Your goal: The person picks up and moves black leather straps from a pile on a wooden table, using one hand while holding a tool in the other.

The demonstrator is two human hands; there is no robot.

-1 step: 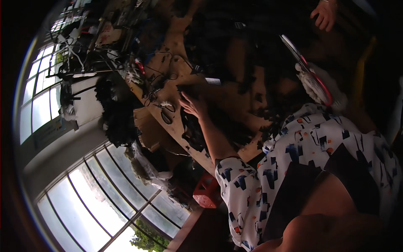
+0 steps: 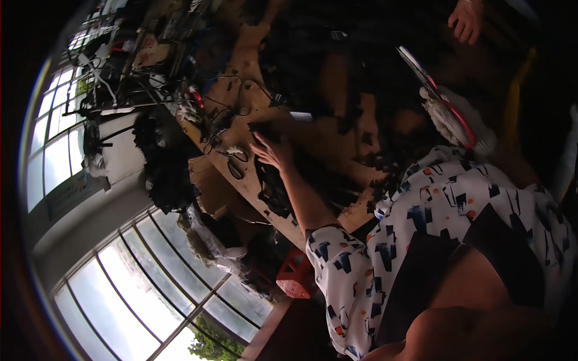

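The single head view is looking down from above the person's own patterned shirt point(image 2: 433, 240), tilted hard so the wooden worktable point(image 2: 337, 150) is running diagonally across the middle. It is sitting close over the left hand point(image 2: 274, 150) and looking far out to the windows point(image 2: 120, 283) at the lower left, with the fisheye rim bending and darkening every edge

1. One wooden worktable point(image 2: 337, 150), strewn with dark scraps too many and too blurred to count.
2. One pair of scissors point(image 2: 236, 163) on its near edge.
3. One red crate point(image 2: 298, 278) below it.
4. Two hands in view: the left hand point(image 2: 272, 151) on the table and another person's hand point(image 2: 466, 19) at the top.
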